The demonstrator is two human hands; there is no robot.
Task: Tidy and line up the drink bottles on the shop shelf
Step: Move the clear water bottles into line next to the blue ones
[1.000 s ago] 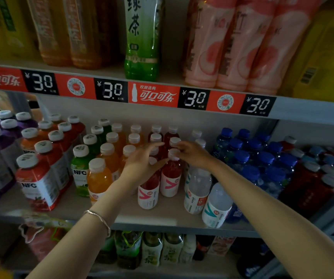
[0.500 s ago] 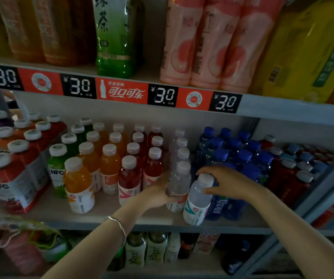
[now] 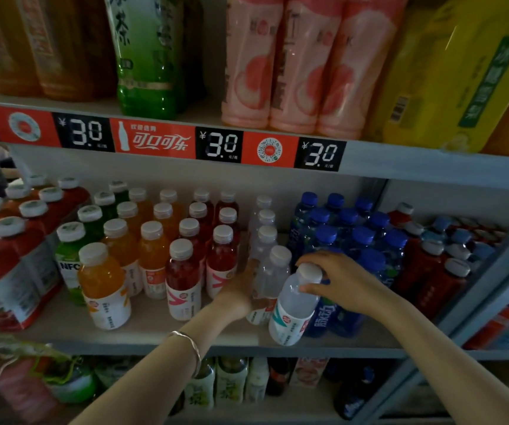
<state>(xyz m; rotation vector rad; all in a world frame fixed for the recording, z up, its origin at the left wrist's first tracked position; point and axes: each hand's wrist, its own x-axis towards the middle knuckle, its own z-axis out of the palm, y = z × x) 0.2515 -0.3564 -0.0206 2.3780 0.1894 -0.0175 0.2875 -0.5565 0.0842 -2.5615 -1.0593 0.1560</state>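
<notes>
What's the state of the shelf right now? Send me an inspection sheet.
Surface: middle shelf, bare strip along its front.
Job's things: front clear bottle tilted, out of line; second clear bottle upright behind it; orange bottles, red bottles, blue-capped bottles in rows.
Clutter: nothing seen.
Grips: left hand holds the second clear bottle; right hand pinches the front clear bottle under its cap.
Cables: nothing seen.
Surroundings: price strip above, pink bottles over it; lower-shelf bottles below.

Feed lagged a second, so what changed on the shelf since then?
Both hands left the red bottles and moved right. The left hand now holds a clear bottle; the right hand grips the tilted bottle by its cap. That bottle still leans; red and orange bottles stayed put.
</notes>
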